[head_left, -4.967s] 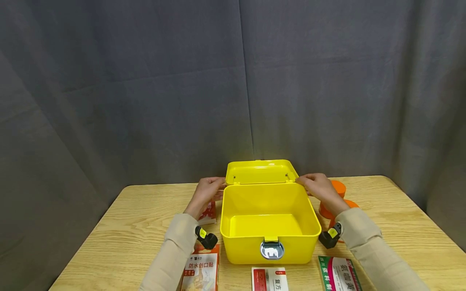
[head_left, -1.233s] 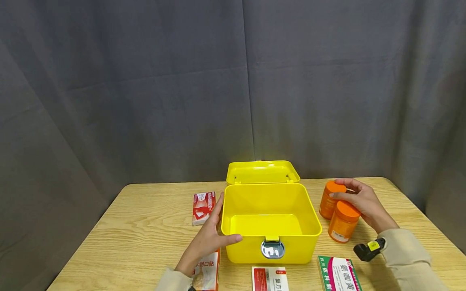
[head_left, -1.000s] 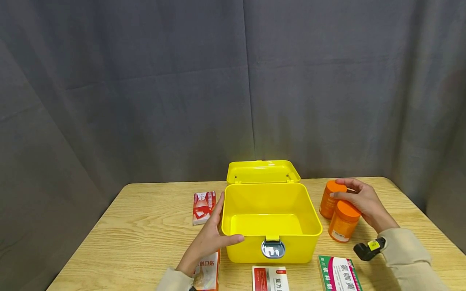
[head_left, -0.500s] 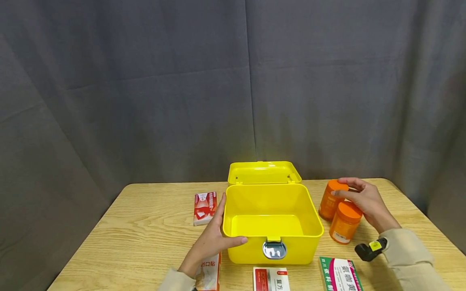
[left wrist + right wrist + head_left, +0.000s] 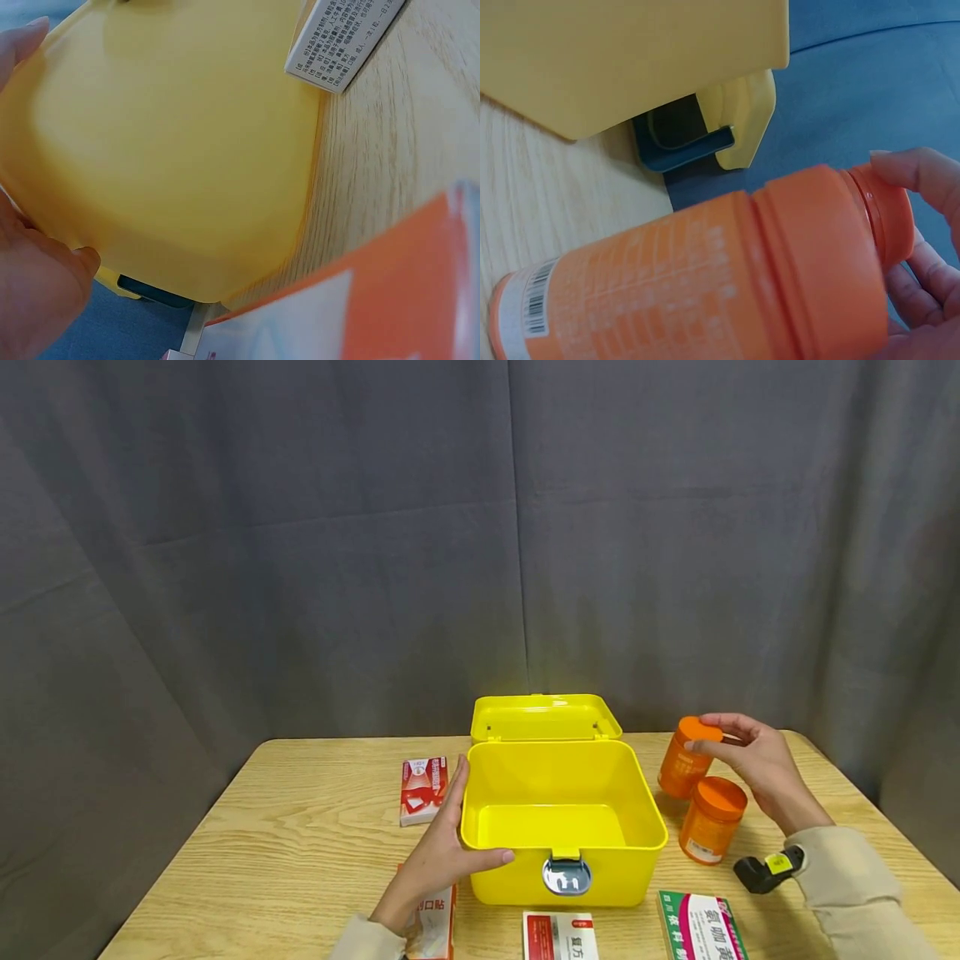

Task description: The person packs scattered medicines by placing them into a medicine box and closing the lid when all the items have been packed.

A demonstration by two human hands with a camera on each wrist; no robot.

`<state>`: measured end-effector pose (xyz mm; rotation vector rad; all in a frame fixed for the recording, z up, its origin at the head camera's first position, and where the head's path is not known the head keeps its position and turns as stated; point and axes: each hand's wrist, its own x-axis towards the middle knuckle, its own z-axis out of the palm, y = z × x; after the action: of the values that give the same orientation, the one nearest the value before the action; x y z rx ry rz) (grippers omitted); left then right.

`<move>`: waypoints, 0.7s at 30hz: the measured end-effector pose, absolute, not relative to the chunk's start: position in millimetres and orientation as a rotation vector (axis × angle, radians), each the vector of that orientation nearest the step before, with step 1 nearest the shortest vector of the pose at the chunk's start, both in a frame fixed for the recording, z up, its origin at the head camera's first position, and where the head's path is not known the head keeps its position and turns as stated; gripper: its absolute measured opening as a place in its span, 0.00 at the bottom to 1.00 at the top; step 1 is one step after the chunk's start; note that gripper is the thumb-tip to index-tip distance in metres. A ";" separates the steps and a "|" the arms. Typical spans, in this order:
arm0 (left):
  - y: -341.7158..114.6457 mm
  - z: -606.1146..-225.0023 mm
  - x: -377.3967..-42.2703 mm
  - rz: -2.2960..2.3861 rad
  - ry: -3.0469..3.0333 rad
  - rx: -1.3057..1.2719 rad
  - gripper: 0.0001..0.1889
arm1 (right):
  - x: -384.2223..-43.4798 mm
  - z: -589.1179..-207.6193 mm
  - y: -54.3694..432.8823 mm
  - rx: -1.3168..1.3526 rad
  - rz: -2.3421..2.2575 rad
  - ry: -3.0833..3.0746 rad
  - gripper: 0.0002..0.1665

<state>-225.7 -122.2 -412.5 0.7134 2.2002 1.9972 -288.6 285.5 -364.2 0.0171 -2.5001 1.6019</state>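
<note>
Near the far right corner of the counter (image 5: 315, 827), the right grip (image 5: 768, 770) pinches the rear orange jar (image 5: 681, 772) by its lid (image 5: 697, 728) while the left (image 5: 435, 860) lies spread against the yellow case (image 5: 510, 885), so a firm, level lift should clear the front jar (image 5: 708, 828).

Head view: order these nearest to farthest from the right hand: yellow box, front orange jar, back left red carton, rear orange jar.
1. Rear orange jar: lid pinched by the right hand.
2. Front orange jar: standing nearer the camera.
3. Yellow box: left of both jars.
4. Back left red carton: left of the box.
</note>
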 end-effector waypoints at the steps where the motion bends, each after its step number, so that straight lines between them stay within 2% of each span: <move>1: -122.1 -412.6 -225.8 1.991 2.214 0.716 0.62 | -288.0 -363.0 285.2 0.016 1.611 -2.483 0.39; 15: -119.3 -413.6 -226.7 2.011 2.239 0.694 0.61 | -281.2 -346.8 283.2 -0.026 1.676 -2.334 0.28; 21: -119.0 -415.4 -226.1 2.034 2.230 0.710 0.61 | -275.3 -338.9 281.1 0.000 1.678 -2.308 0.28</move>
<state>-226.1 -119.0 -415.4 0.7103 2.2297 2.0338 -275.3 281.1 -338.9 0.0001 -2.3080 1.6775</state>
